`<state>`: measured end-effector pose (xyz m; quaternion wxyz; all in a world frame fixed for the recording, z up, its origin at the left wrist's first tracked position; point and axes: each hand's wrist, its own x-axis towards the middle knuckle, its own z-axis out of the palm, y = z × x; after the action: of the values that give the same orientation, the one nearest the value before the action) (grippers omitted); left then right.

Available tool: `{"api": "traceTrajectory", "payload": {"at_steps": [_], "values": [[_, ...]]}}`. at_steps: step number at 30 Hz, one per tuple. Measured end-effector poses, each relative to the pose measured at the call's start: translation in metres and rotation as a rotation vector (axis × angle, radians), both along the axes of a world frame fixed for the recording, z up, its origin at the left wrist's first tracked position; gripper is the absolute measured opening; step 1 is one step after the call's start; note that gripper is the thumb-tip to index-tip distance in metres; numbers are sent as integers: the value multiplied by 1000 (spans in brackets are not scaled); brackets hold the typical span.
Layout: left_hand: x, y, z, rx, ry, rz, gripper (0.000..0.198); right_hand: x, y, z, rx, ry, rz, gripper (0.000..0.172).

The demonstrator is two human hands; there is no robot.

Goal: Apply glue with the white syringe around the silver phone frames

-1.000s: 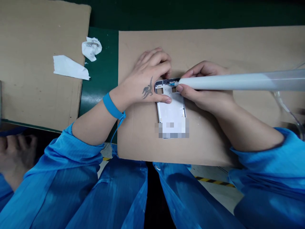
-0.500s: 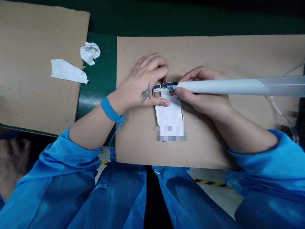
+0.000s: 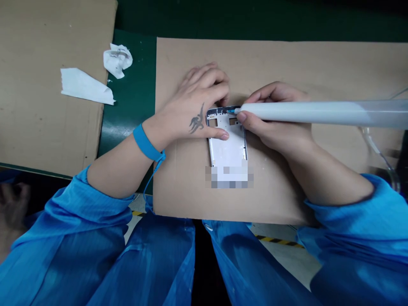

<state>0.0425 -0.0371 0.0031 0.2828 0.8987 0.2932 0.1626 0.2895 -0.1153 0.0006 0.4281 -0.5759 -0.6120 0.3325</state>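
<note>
A metal phone mid-frame (image 3: 227, 144) with a white plate and two square cut-outs lies flat on a cardboard sheet (image 3: 270, 63), its lower end pixelated. My left hand (image 3: 194, 102) grips its upper part, thumb on the plate and fingers curled past the top edge. My right hand (image 3: 272, 121) is shut around a long white dispensing syringe (image 3: 318, 113). The syringe's blue tip (image 3: 230, 110) sits at the frame's top edge, partly hidden by my fingers. A blue wrist strap (image 3: 146, 143) circles my left wrist.
Left of the sheet, a crumpled tissue (image 3: 117, 60) and a flat white paper (image 3: 84, 86) lie near a second cardboard sheet's edge (image 3: 102, 93), with a green mat (image 3: 127, 127) between. A clear tube (image 3: 372, 146) curves at right. A blurred hand (image 3: 12, 204) shows far lower left.
The whole view has drifted slightly, with the papers shifting left. My hands, the syringe tip and the phone frame keep the same arrangement.
</note>
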Motion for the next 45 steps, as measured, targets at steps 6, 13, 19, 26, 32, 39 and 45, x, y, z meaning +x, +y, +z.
{"api": "traceTrajectory", "payload": {"at_steps": [6,13,19,26,32,39,45], "values": [[-1,2,-6,34,0,-10,62,7,3,-6,-18,-25,40,43],[-2,-1,0,6,-63,-31,48,3,3,-6,11,-5,3,50],[1,-1,5,-12,-42,-30,53,6,3,-2,-23,-45,49,48],[0,0,5,-2,9,-49,60,7,4,-2,-31,-47,80,43],[0,1,5,16,68,-30,65,7,5,-5,-11,-30,55,47],[-2,10,5,48,104,-1,97,9,-3,-15,157,135,-21,49],[-25,42,-25,169,181,293,103,16,-18,-20,300,-96,294,63]]}}
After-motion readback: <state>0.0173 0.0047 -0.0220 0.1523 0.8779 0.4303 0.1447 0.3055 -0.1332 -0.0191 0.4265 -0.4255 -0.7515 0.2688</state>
